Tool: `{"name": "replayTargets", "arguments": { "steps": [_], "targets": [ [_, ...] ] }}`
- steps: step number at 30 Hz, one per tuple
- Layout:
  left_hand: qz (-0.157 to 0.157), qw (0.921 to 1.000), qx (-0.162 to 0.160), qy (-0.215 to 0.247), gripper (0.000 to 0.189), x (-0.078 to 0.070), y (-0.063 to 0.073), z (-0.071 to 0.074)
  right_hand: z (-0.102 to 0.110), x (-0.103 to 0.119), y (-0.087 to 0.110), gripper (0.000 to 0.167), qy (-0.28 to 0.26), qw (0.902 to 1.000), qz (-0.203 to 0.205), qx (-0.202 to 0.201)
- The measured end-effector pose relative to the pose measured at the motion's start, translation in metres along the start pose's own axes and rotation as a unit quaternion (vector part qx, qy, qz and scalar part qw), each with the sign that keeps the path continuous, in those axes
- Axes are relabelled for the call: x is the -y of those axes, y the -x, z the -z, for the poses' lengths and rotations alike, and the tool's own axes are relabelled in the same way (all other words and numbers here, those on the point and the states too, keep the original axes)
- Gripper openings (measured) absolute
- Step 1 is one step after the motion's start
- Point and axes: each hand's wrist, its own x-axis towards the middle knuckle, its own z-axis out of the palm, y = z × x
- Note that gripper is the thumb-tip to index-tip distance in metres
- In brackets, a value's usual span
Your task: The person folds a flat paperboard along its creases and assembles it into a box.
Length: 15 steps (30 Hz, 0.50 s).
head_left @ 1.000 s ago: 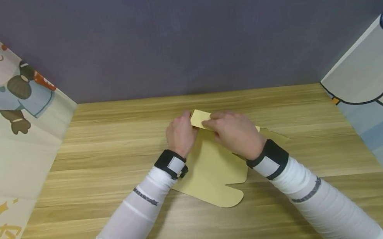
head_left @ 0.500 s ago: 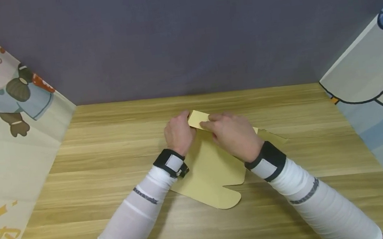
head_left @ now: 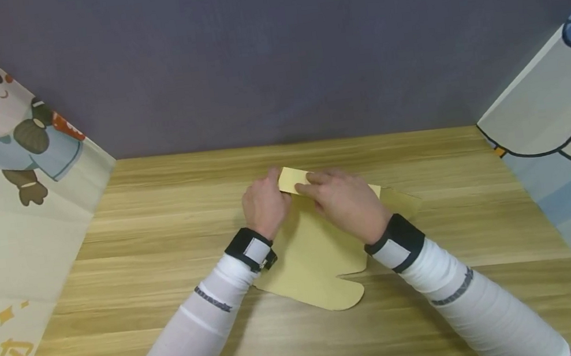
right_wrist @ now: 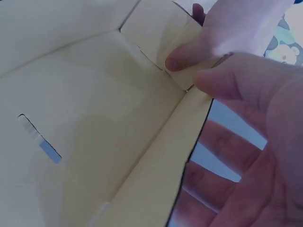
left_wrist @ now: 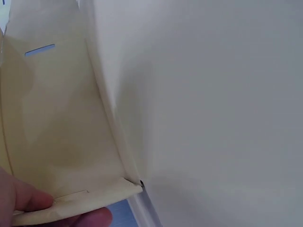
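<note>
A tan cardboard box blank [head_left: 318, 244] with creased flaps and a rounded tab lies in the middle of the table, partly folded up along its far side. My left hand [head_left: 267, 206] pinches a small end flap [left_wrist: 90, 201] at the far-left corner, thumb inside and fingers outside. Beside it, my right hand [head_left: 348, 203] holds the raised narrow side wall [right_wrist: 156, 156] close to that corner. Its thumb presses the inner face while the other fingers spread behind the wall. A narrow slot [right_wrist: 40, 139] is cut through the panel. Both hands cover parts of the folded edge.
The wood-grain table [head_left: 159, 272] ends at a dark grey partition [head_left: 273, 57] at the back. Side panels with cartoon prints stand left [head_left: 51, 237] and right [head_left: 530, 117]. Another cardboard flap [head_left: 400, 201] sticks out to the right, beyond the right hand.
The raised corner of the cardboard and both hands have shifted slightly left. The grips look the same, and the flap at the right now shows less far out.
</note>
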Motion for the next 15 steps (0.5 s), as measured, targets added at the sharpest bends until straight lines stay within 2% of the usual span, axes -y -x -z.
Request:
{"name": "replayTargets", "arguments": {
  "steps": [4, 10, 12, 15],
  "targets": [
    [0.000, 1.0000, -0.001, -0.005, 0.032, 0.000, 0.000, 0.000, -0.001, 0.003, 0.000, 0.044, 0.008, 1.0000, 0.002, -0.003],
    [-0.003, 0.9998, 0.018, 0.004, 0.041, -0.002, 0.002, 0.006, -0.003, 0.001, 0.000, 0.046, 0.023, 0.9994, 0.016, -0.019],
    [-0.023, 0.9995, 0.017, 0.013, 0.050, -0.003, 0.002, 0.011, -0.004, -0.001, 0.000, 0.047, 0.035, 0.9986, 0.026, -0.028],
    [-0.097, 0.9952, 0.004, -0.012, 0.057, -0.005, 0.000, 0.021, -0.005, -0.002, -0.001, 0.048, 0.051, 0.9972, 0.036, -0.040]
  ]
}}
